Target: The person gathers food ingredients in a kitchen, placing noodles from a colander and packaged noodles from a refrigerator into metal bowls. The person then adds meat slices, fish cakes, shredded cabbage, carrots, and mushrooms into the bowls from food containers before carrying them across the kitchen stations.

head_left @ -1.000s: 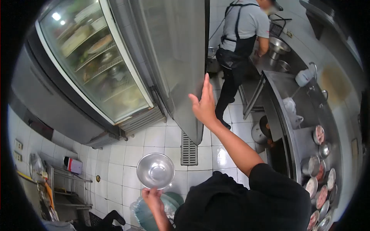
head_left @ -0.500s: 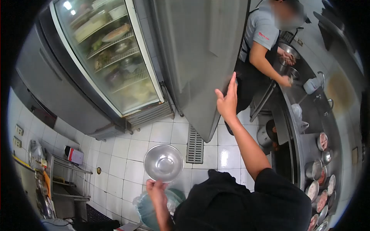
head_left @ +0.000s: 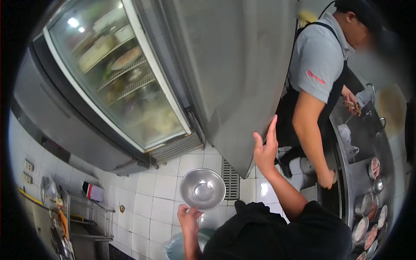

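While a co-worker [head_left: 318, 60] leans beyond the metal door [head_left: 229, 78], the open right hand [head_left: 266, 156] meets it; below, the left hand [head_left: 188, 221] pinches a bowl [head_left: 203, 190].

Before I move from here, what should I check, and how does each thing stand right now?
1. Left hand has the metal bowl by its rim: ok.
2. Bowl has nothing in it to spill: ok, it looks empty.
3. Right hand is at the edge of the tall steel panel: ok.
4. Right hand is pressing firmly on that panel: cannot tell.
5. Co-worker is well away from the panel: not ok, they stand just beyond its edge.
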Demonstrator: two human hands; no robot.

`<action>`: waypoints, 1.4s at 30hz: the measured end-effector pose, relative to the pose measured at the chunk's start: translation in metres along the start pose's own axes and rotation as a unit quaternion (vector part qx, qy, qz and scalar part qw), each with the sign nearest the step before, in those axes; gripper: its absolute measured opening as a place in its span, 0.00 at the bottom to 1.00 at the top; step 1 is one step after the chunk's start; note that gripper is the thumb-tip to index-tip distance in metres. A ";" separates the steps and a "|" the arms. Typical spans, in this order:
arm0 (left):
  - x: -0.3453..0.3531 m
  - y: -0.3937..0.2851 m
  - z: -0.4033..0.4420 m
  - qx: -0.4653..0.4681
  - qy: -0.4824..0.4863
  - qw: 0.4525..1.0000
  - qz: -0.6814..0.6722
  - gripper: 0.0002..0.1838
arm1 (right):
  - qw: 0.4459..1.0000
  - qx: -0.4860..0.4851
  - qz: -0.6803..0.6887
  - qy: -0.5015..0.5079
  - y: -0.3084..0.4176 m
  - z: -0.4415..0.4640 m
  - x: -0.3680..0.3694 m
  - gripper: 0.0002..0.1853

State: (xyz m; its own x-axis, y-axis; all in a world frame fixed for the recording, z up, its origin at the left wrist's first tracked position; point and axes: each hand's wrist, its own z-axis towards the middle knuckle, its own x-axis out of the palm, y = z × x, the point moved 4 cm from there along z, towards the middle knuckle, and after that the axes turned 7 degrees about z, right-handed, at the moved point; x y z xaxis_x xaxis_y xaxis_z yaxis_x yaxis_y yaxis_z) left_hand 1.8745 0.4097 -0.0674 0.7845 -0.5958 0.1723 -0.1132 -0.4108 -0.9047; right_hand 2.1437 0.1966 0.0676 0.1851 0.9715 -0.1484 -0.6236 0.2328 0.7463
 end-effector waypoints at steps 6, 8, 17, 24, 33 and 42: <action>0.067 -0.021 0.046 -0.015 0.075 0.997 0.029 0.09 | 1.000 0.006 0.014 -0.003 -0.023 0.018 -0.011 0.38; 0.095 -0.028 0.061 -0.011 0.106 0.994 0.039 0.09 | 1.000 0.009 -0.005 -0.025 -0.031 0.028 -0.014 0.37; 0.188 -0.036 0.142 -0.036 0.251 0.961 0.107 0.09 | 0.979 0.041 -0.075 -0.186 -0.106 0.079 -0.017 0.32; 0.264 -0.059 0.209 -0.049 0.367 0.913 0.174 0.09 | 0.945 0.258 -0.126 -0.159 -0.221 0.165 -0.045 0.30; 0.371 -0.048 0.260 -0.087 0.463 0.856 0.213 0.10 | 0.848 0.371 -0.239 -0.292 -0.308 0.110 -0.189 0.35; 0.535 0.031 0.267 -0.120 0.454 0.845 0.255 0.11 | 0.691 0.309 -0.506 -0.414 -0.401 0.119 -0.514 0.34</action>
State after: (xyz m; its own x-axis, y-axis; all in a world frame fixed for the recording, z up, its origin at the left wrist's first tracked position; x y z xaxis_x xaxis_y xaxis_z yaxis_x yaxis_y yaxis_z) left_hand 2.4541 0.2626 -0.1072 -0.1825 -0.9769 0.1108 -0.5016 -0.0044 -0.8651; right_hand 2.3889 -0.4012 -0.0780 0.8199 -0.0933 -0.5649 0.5383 0.4614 0.7052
